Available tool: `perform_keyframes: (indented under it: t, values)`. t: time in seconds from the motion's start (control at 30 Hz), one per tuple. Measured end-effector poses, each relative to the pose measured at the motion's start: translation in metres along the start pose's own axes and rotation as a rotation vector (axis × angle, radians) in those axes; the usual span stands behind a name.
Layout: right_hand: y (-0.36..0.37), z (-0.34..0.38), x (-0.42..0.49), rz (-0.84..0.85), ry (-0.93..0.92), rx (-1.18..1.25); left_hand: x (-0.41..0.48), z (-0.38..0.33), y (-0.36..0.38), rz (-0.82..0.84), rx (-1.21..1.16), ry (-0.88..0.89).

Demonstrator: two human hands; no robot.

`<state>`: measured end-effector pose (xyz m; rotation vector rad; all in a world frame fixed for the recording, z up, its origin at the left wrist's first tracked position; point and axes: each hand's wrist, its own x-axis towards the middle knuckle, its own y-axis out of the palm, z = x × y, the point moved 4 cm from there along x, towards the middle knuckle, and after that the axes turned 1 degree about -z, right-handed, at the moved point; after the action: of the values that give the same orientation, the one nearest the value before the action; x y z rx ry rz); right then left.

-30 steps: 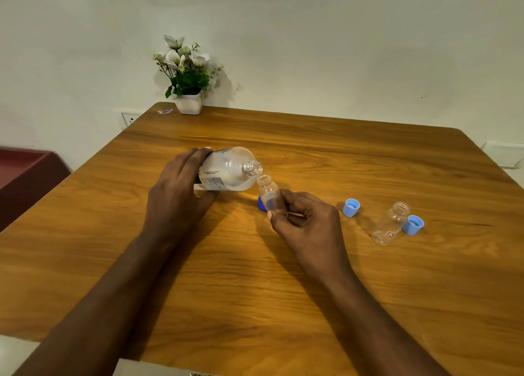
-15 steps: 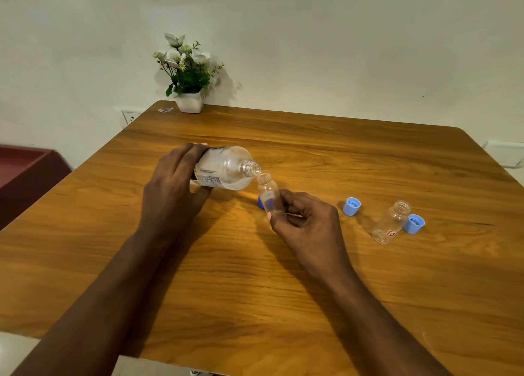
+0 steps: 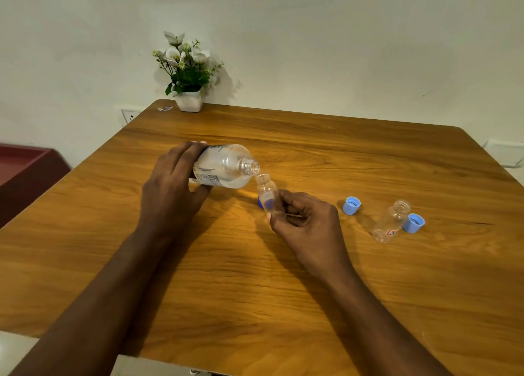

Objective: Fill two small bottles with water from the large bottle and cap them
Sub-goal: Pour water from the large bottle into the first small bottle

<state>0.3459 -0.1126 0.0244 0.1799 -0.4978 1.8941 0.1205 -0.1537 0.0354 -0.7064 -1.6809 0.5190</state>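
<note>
My left hand (image 3: 173, 188) grips the large clear bottle (image 3: 226, 165), tipped on its side with its open mouth pointing right. My right hand (image 3: 306, 219) holds a small clear bottle (image 3: 268, 195) upright by its lower part, its open neck just under the large bottle's mouth. A dark blue cap (image 3: 260, 202) lies on the wooden table (image 3: 255, 290) behind that small bottle, mostly hidden. To the right stands a second small bottle (image 3: 391, 221), open, with a red-marked label. Two light blue caps lie near it, one (image 3: 351, 205) to its left and one (image 3: 413, 223) touching its right side.
A white pot of flowers (image 3: 188, 75) stands at the table's far left corner, with a small scrap (image 3: 165, 108) beside it. A dark red piece of furniture (image 3: 25, 171) sits off the table's left edge. A wall socket (image 3: 130, 116) is behind the corner.
My left hand has raised the large bottle's base a little, tipping its mouth lower over the small bottle. The small bottle has barely moved in my right hand.
</note>
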Motion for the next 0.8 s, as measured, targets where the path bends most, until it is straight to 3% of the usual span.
perform_keyframes:
  t: [0.8]
  values:
    - [0.0004, 0.0008, -0.0020, 0.027, 0.028, 0.028, -0.0002, -0.0011, -0.0089, -0.067, 0.056, 0.045]
